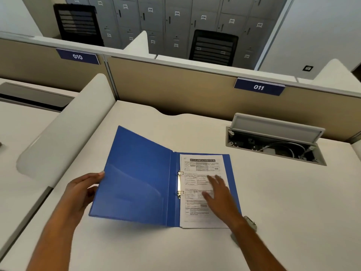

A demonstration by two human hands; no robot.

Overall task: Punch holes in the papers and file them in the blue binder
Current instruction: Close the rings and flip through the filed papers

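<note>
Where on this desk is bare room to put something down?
Free: the desk right of the blue binder, before the cable box; the strip between binder and partition; the near edge between the forearms. Crowded: the binder, with left hand and right hand.

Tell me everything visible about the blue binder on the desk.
The blue plastic binder lies open on the white desk, front cover raised at a slant, showing an inner pocket. Two brass-coloured rings by the spine hold a printed white sheet on the back cover. The left hand grips the raised cover's outer edge; the blurred right hand lies flat over the sheet.
</note>
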